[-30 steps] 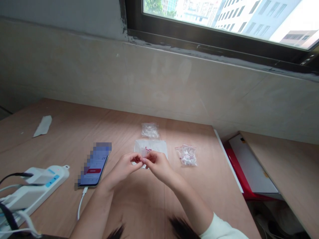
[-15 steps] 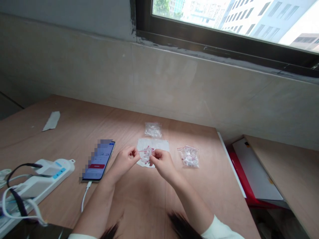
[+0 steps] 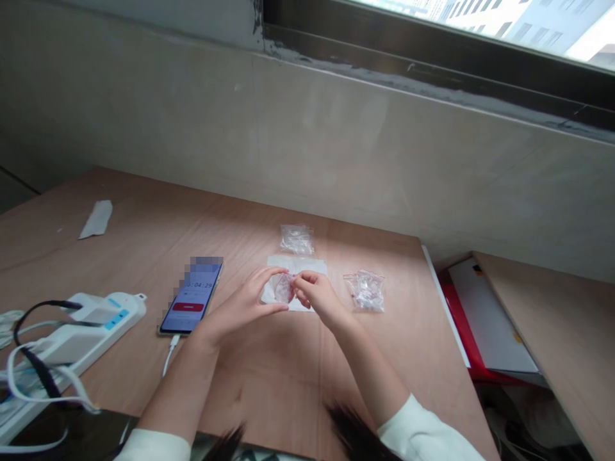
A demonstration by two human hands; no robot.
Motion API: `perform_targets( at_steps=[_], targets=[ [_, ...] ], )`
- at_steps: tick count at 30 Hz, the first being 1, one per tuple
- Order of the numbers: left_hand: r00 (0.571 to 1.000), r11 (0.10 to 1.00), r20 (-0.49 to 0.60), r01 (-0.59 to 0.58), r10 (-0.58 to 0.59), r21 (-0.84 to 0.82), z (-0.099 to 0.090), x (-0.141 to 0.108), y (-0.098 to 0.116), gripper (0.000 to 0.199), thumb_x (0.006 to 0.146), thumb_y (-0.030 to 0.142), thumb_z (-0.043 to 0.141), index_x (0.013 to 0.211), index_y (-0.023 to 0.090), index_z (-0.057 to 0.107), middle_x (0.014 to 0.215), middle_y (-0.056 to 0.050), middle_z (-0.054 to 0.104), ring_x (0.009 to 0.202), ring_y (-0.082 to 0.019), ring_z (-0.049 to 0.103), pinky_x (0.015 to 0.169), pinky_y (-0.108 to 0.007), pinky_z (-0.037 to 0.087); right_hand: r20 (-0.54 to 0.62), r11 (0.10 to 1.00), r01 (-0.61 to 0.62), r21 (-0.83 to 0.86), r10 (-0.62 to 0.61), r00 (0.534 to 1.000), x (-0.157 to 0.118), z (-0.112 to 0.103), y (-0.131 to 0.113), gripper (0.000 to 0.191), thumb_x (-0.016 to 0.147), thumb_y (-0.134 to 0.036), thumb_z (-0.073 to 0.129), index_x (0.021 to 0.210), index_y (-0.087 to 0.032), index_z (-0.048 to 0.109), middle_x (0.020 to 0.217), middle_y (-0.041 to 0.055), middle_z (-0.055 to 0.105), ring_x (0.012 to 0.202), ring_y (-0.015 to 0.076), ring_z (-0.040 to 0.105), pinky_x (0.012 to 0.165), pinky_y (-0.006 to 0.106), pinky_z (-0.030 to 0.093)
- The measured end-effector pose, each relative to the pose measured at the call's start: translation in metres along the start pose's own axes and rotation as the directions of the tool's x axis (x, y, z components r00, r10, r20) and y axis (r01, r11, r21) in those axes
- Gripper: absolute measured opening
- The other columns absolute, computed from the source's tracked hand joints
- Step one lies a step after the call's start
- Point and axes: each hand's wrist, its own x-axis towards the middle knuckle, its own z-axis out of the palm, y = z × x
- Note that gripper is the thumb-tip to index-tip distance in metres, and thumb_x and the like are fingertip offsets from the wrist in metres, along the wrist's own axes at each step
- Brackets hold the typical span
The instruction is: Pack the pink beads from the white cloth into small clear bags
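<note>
My left hand point(image 3: 247, 299) curves around the left side of a small clear bag point(image 3: 284, 289) with a pinkish tint. Its thumb and fingers are spread wide apart. The fingers of my right hand point(image 3: 314, 291) are pinched together at the bag's upper right edge. Beneath both hands lies a sheet of white paper point(image 3: 312, 264), partly covered by them. The small items inside the bag are too blurred to make out.
Behind the paper lies a clear zip bag point(image 3: 296, 239); to its right are more filled zip bags point(image 3: 368, 291). A charging phone point(image 3: 192, 298) and a white power strip point(image 3: 91, 342) with cables are on the left. A paper scrap point(image 3: 96, 219) lies farther back.
My left hand has released its pinch on a thin reddish strand and spread its fingers around the bag. My right hand stays at the bag. The view has tilted downward.
</note>
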Motion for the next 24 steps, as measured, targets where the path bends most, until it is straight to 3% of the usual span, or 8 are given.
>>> perform_targets(
  at_steps=[4, 10, 12, 15, 19, 24],
  targets=[
    [0.998, 0.997, -0.012, -0.057, 0.058, 0.052, 0.004, 0.003, -0.006, 0.056, 0.065, 0.038, 0.059, 0.115, 0.025, 0.039, 0.12, -0.005, 0.044, 0.113, -0.021, 0.037, 0.095, -0.034, 0.029, 0.086, 0.993, -0.067, 0.098, 0.059, 0.995, 0.002, -0.005, 0.004, 0.014, 0.063, -0.023, 0.05, 0.052, -0.015, 0.048, 0.037, -0.0058, 0.043, 0.033, 0.0043, 0.032, 0.038, 0.019, 0.023],
    [0.998, 0.991, -0.042, -0.047, 0.052, 0.124, 0.006, 0.017, -0.019, 0.042, 0.073, 0.037, 0.051, 0.112, 0.025, 0.042, 0.114, -0.005, 0.048, 0.108, -0.021, 0.041, 0.092, -0.034, 0.03, 0.06, 0.995, -0.037, 0.094, 0.032, 0.998, 0.011, -0.016, 0.012, 0.021, 0.067, -0.036, 0.05, 0.061, -0.016, 0.049, 0.046, -0.0045, 0.047, 0.037, 0.0048, 0.033, 0.04, 0.02, 0.025],
    [0.997, 0.983, -0.033, -0.068, 0.074, 0.17, 0.007, 0.021, -0.028, 0.041, 0.073, 0.036, 0.05, 0.111, 0.024, 0.043, 0.111, -0.006, 0.05, 0.106, -0.021, 0.042, 0.091, -0.035, 0.03, -0.066, 1.0, 0.008, -0.01, -0.008, 0.998, 0.015, -0.023, 0.023, 0.021, 0.066, -0.037, 0.051, 0.065, -0.016, 0.049, 0.053, -0.0028, 0.051, 0.04, 0.006, 0.036, 0.042, 0.021, 0.027],
    [0.997, 0.972, -0.004, -0.077, 0.079, 0.22, 0.011, 0.023, -0.041, 0.039, 0.072, 0.036, 0.052, 0.108, 0.022, 0.046, 0.107, -0.006, 0.053, 0.102, -0.022, 0.044, 0.091, -0.037, 0.027, -0.235, 0.954, 0.057, -0.294, -0.129, 0.963, 0.019, -0.032, 0.048, 0.016, 0.061, -0.031, 0.057, 0.066, -0.017, 0.05, 0.062, -0.0005, 0.053, 0.053, 0.01, 0.044, 0.051, 0.023, 0.033],
    [1.0, 0.978, -0.007, -0.007, 0.009, 0.208, 0.017, 0.023, -0.048, 0.039, 0.069, 0.038, 0.054, 0.104, 0.02, 0.047, 0.105, -0.007, 0.054, 0.101, -0.023, 0.044, 0.089, -0.036, 0.028, -0.184, 0.872, 0.112, -0.477, -0.224, 0.957, 0.017, -0.036, 0.078, 0.011, 0.063, -0.022, 0.055, 0.072, -0.018, 0.05, 0.07, 0.0013, 0.052, 0.067, 0.0141, 0.048, 0.064, 0.027, 0.037],
    [0.999, 0.978, 0.009, 0.049, -0.052, 0.201, 0.019, 0.021, -0.039, 0.035, 0.067, 0.038, 0.055, 0.096, 0.019, 0.048, 0.1, -0.006, 0.054, 0.099, -0.023, 0.045, 0.088, -0.035, 0.029, -0.161, 0.798, 0.151, -0.583, -0.296, 0.941, 0.013, -0.032, 0.081, 0.007, 0.068, -0.017, 0.048, 0.075, -0.018, 0.049, 0.075, 0.0034, 0.051, 0.073, 0.016, 0.047, 0.068, 0.029, 0.037]
  ],
)
